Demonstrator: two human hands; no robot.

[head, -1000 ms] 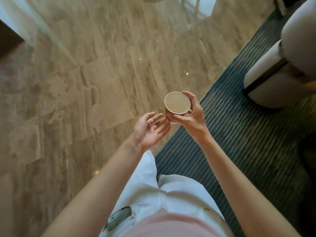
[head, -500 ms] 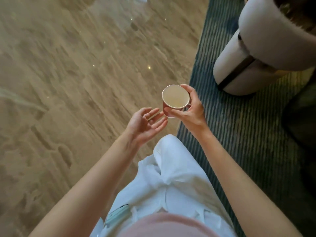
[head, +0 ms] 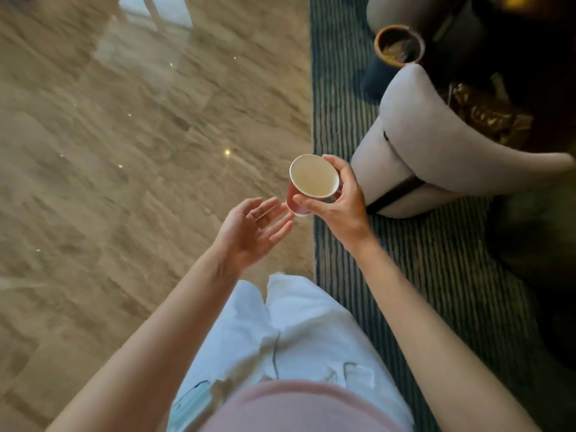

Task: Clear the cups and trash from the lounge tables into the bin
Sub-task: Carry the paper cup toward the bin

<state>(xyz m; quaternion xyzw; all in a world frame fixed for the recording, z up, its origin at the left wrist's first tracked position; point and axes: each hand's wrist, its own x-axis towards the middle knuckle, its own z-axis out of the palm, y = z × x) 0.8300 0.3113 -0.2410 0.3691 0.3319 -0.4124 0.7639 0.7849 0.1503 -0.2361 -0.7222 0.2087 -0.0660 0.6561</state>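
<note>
A red paper cup (head: 311, 185) w/ a white rim and pale inside is held upright, slightly tilted, in the right hand (head: 336, 207). It is gripped round the wall: thumb on the near side, fingers curled round the far side, rim left uncovered. Nothing solid can be made out inside; whether any liquid is left cannot be told. The cup is carried in the air, in front of the body, above the line where the floor meets the rug.

The left hand (head: 249, 232) is kept just left of and below the cup, palm up, fingers loosely spread and relaxed, nothing grasped. Its fingertips (head: 282, 221) are seen close to the cup's base; touching or a small gap, cannot be told.

Below both hands, white trousers (head: 280, 338) and a pink top (head: 296, 406) are seen at the bottom edge. Left of the left hand and beyond it, a glossy beige stone floor (head: 124, 151) is spread, blurred, w/ small light reflections. Under the right forearm and to the right of it, a dark striped rug (head: 436, 275) is laid. Just right of the right hand, a pale grey upholstered chair (head: 436, 151) stands on the rug. Beyond the chair, up and right of the cup, a dark round container w/ a brownish rim (head: 399, 45) is visible, contents unclear. Right of that, the area is too dark to read, apart from sth. golden and crinkled (head: 489, 116) behind the chair.
</note>
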